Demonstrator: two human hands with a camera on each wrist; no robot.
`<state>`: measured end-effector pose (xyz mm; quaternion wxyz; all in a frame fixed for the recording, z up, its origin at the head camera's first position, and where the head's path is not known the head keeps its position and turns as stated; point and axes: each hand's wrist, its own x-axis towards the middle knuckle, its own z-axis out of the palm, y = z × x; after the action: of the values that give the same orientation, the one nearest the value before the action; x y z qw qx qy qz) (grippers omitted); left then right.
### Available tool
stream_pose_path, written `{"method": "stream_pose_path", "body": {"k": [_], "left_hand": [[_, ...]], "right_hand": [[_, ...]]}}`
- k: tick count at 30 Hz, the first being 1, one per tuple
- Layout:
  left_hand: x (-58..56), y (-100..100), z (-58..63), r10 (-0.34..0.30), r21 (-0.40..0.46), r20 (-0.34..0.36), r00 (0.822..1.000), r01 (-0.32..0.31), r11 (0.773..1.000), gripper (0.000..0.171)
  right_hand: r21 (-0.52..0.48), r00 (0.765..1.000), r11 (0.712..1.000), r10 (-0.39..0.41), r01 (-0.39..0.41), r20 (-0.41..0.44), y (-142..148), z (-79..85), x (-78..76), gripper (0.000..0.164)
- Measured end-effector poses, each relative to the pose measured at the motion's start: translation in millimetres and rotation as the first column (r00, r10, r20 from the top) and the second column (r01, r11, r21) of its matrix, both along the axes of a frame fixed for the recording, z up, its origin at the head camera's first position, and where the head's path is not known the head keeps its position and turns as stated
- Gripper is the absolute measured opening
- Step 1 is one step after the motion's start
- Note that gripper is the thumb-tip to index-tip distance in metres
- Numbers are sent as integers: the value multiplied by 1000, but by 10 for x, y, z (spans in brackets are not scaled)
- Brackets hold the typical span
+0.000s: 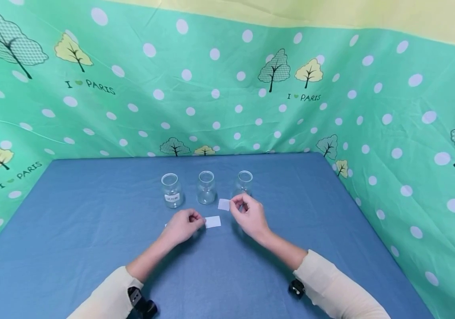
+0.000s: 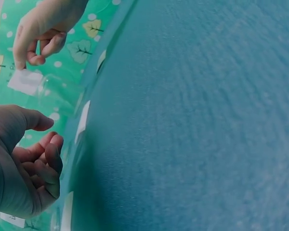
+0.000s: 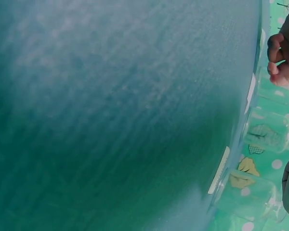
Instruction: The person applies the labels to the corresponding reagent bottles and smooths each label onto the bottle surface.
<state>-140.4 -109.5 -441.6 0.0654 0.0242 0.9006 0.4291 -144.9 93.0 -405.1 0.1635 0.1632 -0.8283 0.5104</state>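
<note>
My right hand (image 1: 249, 217) pinches a small white paper label (image 1: 224, 204) by its edge, in front of the right glass jar (image 1: 245, 178) and partly covering it. In the left wrist view the label (image 2: 25, 83) hangs from the fingertips, above the table. My left hand (image 1: 183, 227) hovers low over the table beside another white label (image 1: 213, 222). Its fingers are loosely curled, and the left wrist view shows a gap between thumb and fingers with nothing in it. A middle glass jar (image 1: 206, 191) has no label; the left glass jar (image 1: 170, 181) bears one with dark writing.
A blue cloth (image 1: 227, 274) covers the table. Another white label (image 2: 67, 211) lies near the left hand, mostly hidden in the head view, and one more (image 3: 219, 170) lies near the right hand. A green dotted curtain (image 1: 219, 97) encloses the back and sides.
</note>
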Motion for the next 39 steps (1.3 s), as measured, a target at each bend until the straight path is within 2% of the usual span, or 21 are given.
{"method": "stream_pose_path", "body": {"k": [5, 9, 17, 25, 28, 33, 36, 39], "left_hand": [[-16, -4, 63, 7, 37, -12, 1000, -6, 999, 14], [-13, 9, 134, 8, 70, -15, 1000, -7, 997, 15], [-5, 30, 252, -21, 247, 20, 1000, 16, 969, 21], [15, 69, 363, -29, 340, 42, 999, 13, 940, 27], [14, 75, 387, -25, 365, 39, 999, 9, 931, 27], [16, 71, 407, -37, 368, 56, 998, 14, 930, 28], [10, 72, 395, -36, 376, 75, 997, 6, 927, 28], [2, 73, 376, -34, 384, 84, 996, -1, 923, 27]], "right_hand": [[11, 999, 1000, 0, 1, -47, 42, -238, -143, 4], [29, 996, 1000, 10, -8, -92, 36, -241, -150, 4], [103, 973, 995, 22, 1, -228, 10, -241, -141, 2], [226, 906, 974, 86, 11, -415, -17, -232, -119, 7], [254, 887, 967, 100, 21, -452, -24, -236, -119, 8], [289, 862, 957, 128, 22, -491, -25, -232, -122, 5], [322, 828, 946, 162, 24, -536, -23, -226, -127, 4], [369, 779, 928, 197, 47, -595, -18, -216, -131, 5]]}}
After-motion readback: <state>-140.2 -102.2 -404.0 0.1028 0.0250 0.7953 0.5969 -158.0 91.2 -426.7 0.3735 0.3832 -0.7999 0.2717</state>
